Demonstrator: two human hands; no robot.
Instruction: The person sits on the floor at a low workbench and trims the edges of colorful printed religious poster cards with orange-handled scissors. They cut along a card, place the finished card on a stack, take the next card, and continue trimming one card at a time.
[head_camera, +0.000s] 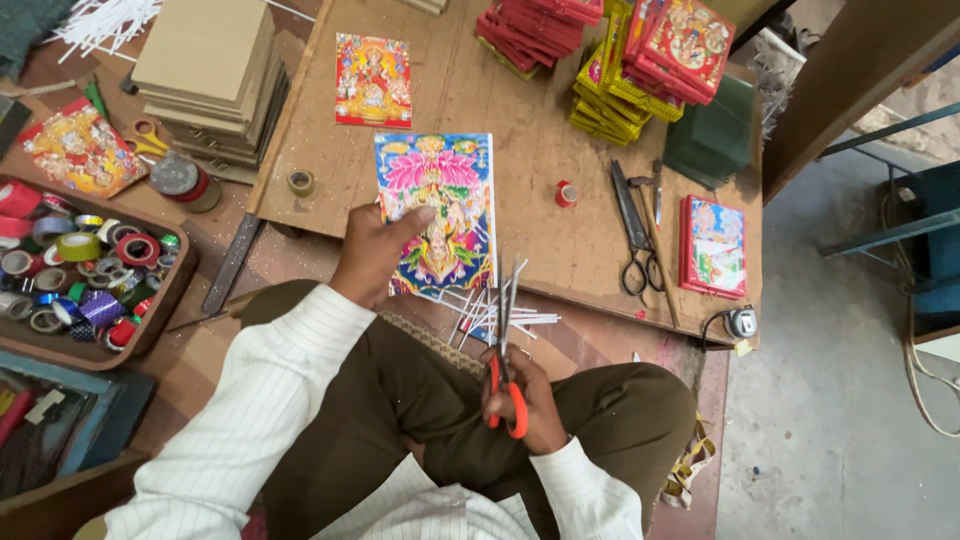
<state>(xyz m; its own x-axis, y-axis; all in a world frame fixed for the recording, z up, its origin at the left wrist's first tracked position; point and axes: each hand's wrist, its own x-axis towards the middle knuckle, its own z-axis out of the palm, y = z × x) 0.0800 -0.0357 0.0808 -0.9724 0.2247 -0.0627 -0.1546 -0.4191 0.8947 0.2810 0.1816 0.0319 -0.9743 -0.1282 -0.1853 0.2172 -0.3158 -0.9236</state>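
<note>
My left hand (372, 255) grips the left edge of a colourful printed picture sheet (446, 200), holding it over the near edge of a low wooden board (520, 230). Lower down, above my lap, my right hand (530, 405) holds orange-handled scissors (505, 375) with the blades pointing up toward the sheet's bottom edge. Several thin white strips (500, 318) lie just under the sheet by the scissor tips.
A second picture (373, 80) lies farther back on the board. Stacks of red and yellow boxes (610, 50), black shears (632, 235), a small red tape roll (566, 193) and a red box (713, 247) sit to the right. A tray of tape rolls (80, 275) is at left, cardboard sheets (210, 75) behind it.
</note>
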